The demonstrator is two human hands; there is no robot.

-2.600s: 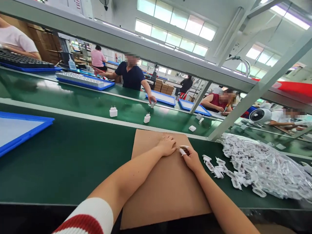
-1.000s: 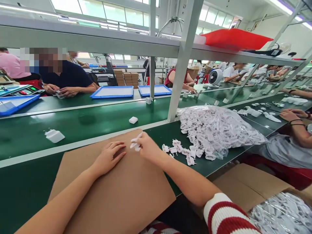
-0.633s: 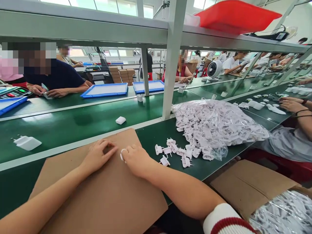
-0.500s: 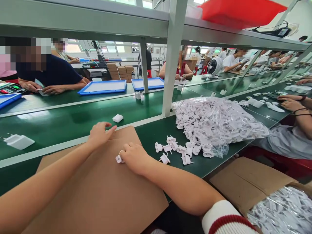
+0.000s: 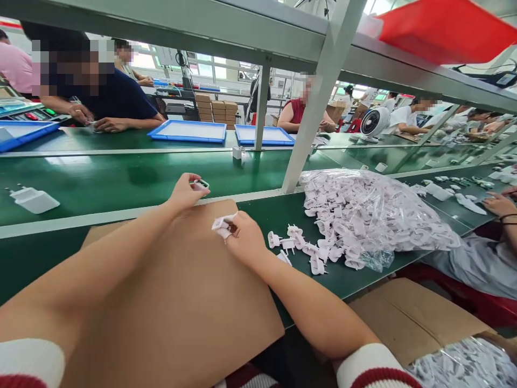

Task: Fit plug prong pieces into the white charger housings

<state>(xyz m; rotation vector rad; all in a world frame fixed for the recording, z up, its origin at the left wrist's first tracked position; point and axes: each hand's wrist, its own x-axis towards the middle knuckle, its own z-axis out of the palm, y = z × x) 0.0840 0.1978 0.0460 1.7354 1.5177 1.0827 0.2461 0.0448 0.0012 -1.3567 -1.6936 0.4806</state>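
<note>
My left hand (image 5: 183, 193) is stretched out over the far edge of the brown cardboard sheet (image 5: 169, 302) and pinches a small white charger shell (image 5: 201, 184) lifted off the green belt. My right hand (image 5: 244, 237) rests on the cardboard and holds a white plug insert (image 5: 223, 225) between its fingertips. Just right of it, several loose white plug inserts (image 5: 301, 249) lie on the green bench. Behind them sits a clear bag (image 5: 371, 215) heaped with more of the same inserts.
A white charger body (image 5: 34, 199) lies on the green conveyor belt (image 5: 121, 183) at left. A grey frame post (image 5: 319, 102) rises behind the bench. Blue trays (image 5: 189, 131) and other people at work sit across the belt. A cardboard box (image 5: 407, 318) stands at lower right.
My left hand reached forward to the belt and closed on the small white charger shell. My right hand lifted the plug insert off the cardboard. The view swung slightly left.
</note>
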